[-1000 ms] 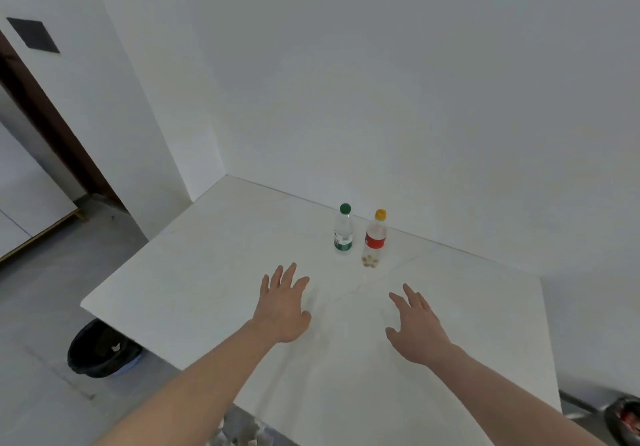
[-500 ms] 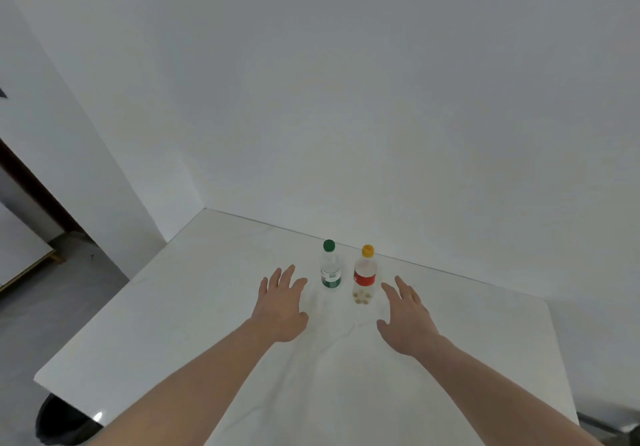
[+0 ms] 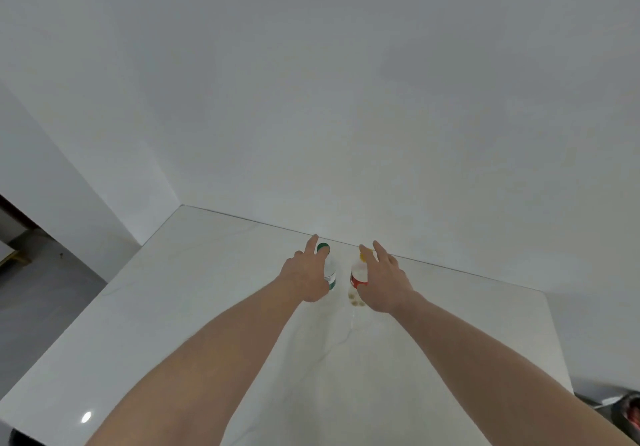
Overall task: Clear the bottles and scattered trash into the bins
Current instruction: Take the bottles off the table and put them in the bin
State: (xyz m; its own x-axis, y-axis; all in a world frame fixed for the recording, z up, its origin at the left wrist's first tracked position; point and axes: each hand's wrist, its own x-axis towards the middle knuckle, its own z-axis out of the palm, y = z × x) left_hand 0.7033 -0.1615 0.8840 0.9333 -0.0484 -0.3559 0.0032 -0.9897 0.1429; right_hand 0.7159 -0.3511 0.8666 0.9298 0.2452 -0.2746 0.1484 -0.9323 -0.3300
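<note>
Neither grip has closed: the left hand [image 3: 306,277] reaches with fingers straight and spread beside a green-capped bottle [image 3: 329,267], while the right hand [image 3: 382,281] does the same beside a yellow-capped bottle with a red label [image 3: 356,277], each hand at its bottle's outer side and holding nothing; whether skin already touches plastic cannot be told from this angle. The two bottles stand upright, just beside each other, near the far edge of the white marble-look table [image 3: 207,307], close to the wall [image 3: 346,99]. The bottles look light and largely empty, so a hand arriving off-centre could knock one into its neighbour and topple both, or send one rolling along the table; reaching with both hands at once leaves little room between them. The green band on the left bottle and the red label on the right carry printing too small and blurred to read, and no brand can be made out. A bin [image 3: 628,411] shows partly at the lower right corner, beyond the table's edge.
</note>
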